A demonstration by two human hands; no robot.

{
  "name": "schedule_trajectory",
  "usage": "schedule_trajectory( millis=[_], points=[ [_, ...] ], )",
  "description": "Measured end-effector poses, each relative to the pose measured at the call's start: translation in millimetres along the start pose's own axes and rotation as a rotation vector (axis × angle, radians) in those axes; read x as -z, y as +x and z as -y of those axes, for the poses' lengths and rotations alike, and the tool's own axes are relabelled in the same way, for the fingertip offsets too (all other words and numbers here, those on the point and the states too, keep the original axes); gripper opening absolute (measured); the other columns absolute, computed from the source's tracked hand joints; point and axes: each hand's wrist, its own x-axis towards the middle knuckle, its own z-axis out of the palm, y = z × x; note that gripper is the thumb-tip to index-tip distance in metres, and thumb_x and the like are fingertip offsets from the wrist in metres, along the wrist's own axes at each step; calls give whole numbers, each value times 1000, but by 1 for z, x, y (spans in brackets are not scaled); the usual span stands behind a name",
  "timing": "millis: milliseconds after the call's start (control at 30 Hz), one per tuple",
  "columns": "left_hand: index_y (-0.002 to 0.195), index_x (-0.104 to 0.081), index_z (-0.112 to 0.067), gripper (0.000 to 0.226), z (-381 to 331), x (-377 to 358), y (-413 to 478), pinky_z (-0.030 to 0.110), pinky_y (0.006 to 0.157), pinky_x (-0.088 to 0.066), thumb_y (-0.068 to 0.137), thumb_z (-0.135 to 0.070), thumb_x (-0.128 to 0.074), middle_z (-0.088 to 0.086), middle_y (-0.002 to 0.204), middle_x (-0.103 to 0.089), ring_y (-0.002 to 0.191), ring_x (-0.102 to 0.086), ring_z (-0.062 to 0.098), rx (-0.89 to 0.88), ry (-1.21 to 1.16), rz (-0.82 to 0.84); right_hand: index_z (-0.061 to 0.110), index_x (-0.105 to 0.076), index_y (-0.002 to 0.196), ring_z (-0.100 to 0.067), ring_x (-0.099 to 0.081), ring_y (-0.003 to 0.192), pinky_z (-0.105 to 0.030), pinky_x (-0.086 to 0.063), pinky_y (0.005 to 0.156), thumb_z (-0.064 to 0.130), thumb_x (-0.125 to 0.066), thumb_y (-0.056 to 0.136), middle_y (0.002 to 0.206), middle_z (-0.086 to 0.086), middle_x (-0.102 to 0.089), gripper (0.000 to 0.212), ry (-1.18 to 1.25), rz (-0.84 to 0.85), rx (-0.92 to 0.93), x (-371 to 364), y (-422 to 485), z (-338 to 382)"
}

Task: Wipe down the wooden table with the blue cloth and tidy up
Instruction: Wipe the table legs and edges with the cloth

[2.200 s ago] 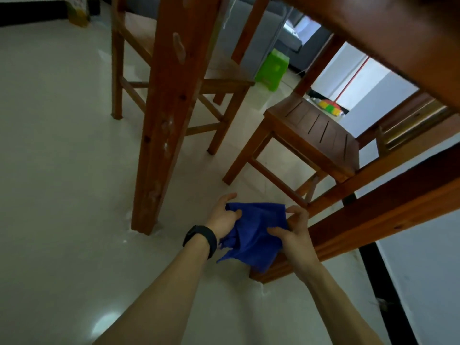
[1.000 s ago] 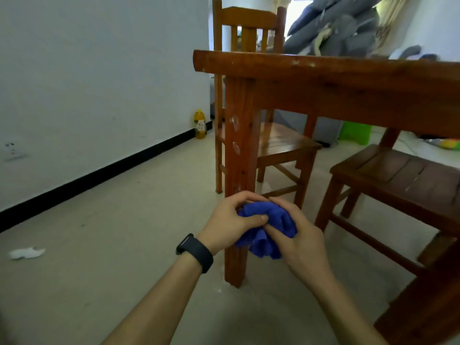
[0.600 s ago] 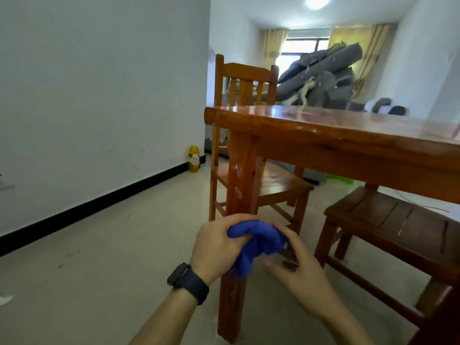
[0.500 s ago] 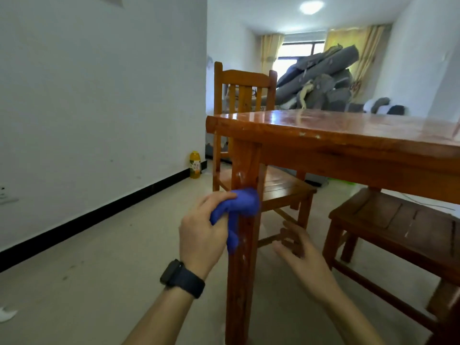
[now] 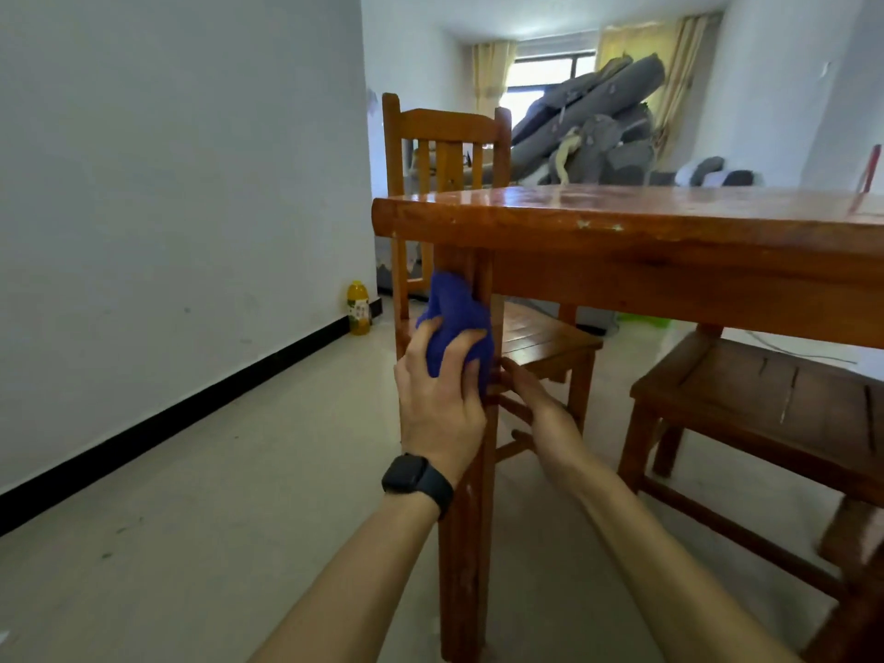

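Note:
The wooden table (image 5: 669, 222) fills the upper right, and its near corner leg (image 5: 466, 543) runs down the middle of the view. A bunched blue cloth (image 5: 457, 318) lies against the upper part of that leg. My left hand (image 5: 440, 399), with a black watch on the wrist, holds the cloth against the leg, fingers curled round the cloth's lower part. My right hand (image 5: 531, 394) reaches in from the right, its straight fingers touching the leg just below the cloth.
A wooden chair (image 5: 445, 150) stands behind the leg, its seat under the table. A wooden stool (image 5: 765, 394) sits at the right. A yellow bottle (image 5: 359, 306) stands by the white wall's black skirting. Grey cushions (image 5: 598, 131) are piled at the far window.
I have risen from under the table. My left hand took the cloth alone and slid it up the leg towards the tabletop. My right hand let go and moved onto the leg.

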Motion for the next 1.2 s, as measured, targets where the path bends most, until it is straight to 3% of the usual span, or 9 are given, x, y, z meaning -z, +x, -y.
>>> schedule_trajectory(
  millis=[133, 300, 400, 467, 633, 800, 967, 1067, 1200],
  points=[
    [119, -50, -33, 44, 26, 2, -37, 32, 87, -46, 85, -8, -63, 3, 142, -36, 112, -48, 27, 66, 68, 132, 45, -52, 117, -2, -53, 110, -43, -35, 103, 49, -30, 102, 109, 25, -57, 27, 49, -5, -41, 0, 4, -5],
    [127, -33, -43, 49, 63, 24, -102, 26, 79, -55, 93, -17, -56, -3, 142, -32, 100, -53, 14, 243, 161, 501, 35, -44, 137, -12, -44, 128, -49, -30, 111, 51, -29, 101, 117, 21, -52, 41, 20, -2, -28, -4, 3, -11],
    [142, -12, -53, 69, 43, 34, -63, 27, 71, -58, 97, -21, -54, -3, 137, -27, 92, -56, 13, 268, 22, 386, 36, -42, 137, 9, -57, 106, -32, -41, 94, 45, -30, 103, 113, 27, -54, 37, 26, 16, -2, -5, 4, -18],
    [149, -22, -42, 62, 18, 34, -17, 25, 83, -52, 98, -27, -53, 1, 140, -26, 105, -50, 14, 175, 14, 192, 38, -40, 138, 20, -60, 86, -24, -43, 78, 45, -31, 103, 108, 29, -56, 37, 46, 25, 13, -5, 5, -22],
    [140, -47, -27, 44, -6, 6, 30, 25, 102, -36, 97, -26, -57, 5, 149, -32, 133, -37, 23, -9, 17, -61, 35, -45, 141, 13, -63, 93, -37, -50, 93, 49, -31, 102, 117, 19, -62, 43, 125, 39, 0, -2, 10, -32],
    [131, -33, -41, 49, 27, -23, -88, 38, 93, -53, 91, -26, -58, -6, 147, -16, 125, -45, 30, 241, 50, 264, 39, -46, 136, 20, -60, 89, -16, -45, 79, 47, -26, 104, 107, 29, -62, 38, 112, 45, 5, -1, 7, -37],
    [120, -36, -48, 36, 66, -5, -152, 29, 87, -56, 95, -36, -57, -16, 137, -23, 116, -52, 19, 384, 119, 548, 36, -42, 144, -9, -52, 125, -49, -45, 105, 63, -28, 98, 139, 8, -54, 55, 79, 54, -31, -1, 6, -40],
    [128, -41, -42, 38, 55, 2, -119, 13, 77, -45, 94, -38, -58, -13, 140, -21, 114, -49, 16, 363, 37, 316, 37, -42, 144, 7, -54, 108, -26, -45, 86, 57, -27, 101, 130, 15, -58, 50, 88, 67, -11, 2, 5, -42],
    [132, -45, -34, 43, 22, -16, -54, 9, 90, -31, 92, -34, -62, 3, 149, -19, 128, -33, 19, 172, -23, 62, 29, -51, 139, 9, -63, 98, -18, -50, 78, 45, -29, 105, 117, 19, -66, 44, 153, 47, 20, 2, 6, -45]
  ],
)
